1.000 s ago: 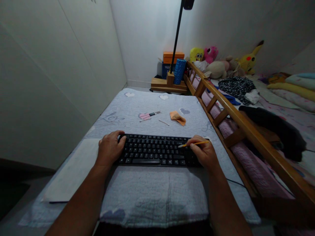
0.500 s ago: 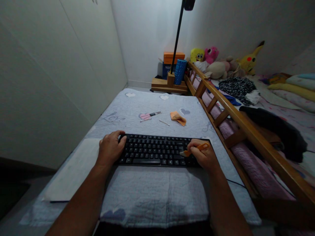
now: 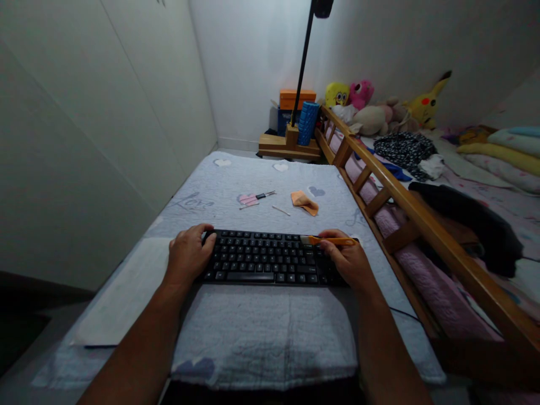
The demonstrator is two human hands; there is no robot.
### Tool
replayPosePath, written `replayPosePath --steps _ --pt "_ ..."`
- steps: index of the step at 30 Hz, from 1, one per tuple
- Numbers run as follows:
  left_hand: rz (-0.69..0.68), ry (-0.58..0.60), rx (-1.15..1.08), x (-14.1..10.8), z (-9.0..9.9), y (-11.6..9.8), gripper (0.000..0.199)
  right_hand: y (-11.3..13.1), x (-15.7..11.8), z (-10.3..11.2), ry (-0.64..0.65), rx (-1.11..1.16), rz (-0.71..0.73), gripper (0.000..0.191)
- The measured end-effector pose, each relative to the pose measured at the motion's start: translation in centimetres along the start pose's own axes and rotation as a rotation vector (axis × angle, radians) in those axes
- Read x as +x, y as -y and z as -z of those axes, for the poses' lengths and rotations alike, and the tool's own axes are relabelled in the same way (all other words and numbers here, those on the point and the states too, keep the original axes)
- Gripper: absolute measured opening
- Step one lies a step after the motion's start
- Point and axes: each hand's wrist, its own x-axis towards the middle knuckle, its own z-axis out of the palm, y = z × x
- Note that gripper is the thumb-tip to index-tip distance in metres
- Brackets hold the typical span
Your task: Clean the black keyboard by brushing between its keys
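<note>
A black keyboard (image 3: 261,259) lies flat across the cloth-covered table in front of me. My left hand (image 3: 190,253) grips its left end, thumb on the top face and fingers over the far corner. In my right hand (image 3: 343,259) is a small brush with an orange handle (image 3: 337,241), pinched between thumb and fingers. The pale bristles (image 3: 305,239) point left, at the keys near the far right part of the keyboard. That hand covers part of the number pad.
Beyond the keyboard lie an orange cloth (image 3: 304,202), a cotton swab (image 3: 281,210), another thin stick (image 3: 248,206) and a pink-and-black tool (image 3: 257,198). A white pad (image 3: 126,298) rests at left. A wooden bed rail (image 3: 392,180) runs along the right side.
My right hand has moved the brush away from me, from the Enter key area up to the far rows, and its handle now lies flatter. My left hand stays put.
</note>
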Motion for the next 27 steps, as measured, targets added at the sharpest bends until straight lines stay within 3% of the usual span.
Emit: replayPosePath --steps 12,27 --pt "0.003 0.010 -0.010 0.0 0.1 0.0 0.046 -0.4 -0.1 0.1 0.058 -0.028 0.179 0.014" --pt "0.003 -0.005 -0.003 0.0 -0.1 0.1 0.044 1.5 -0.3 1.3 0.217 0.057 0.117 0.014"
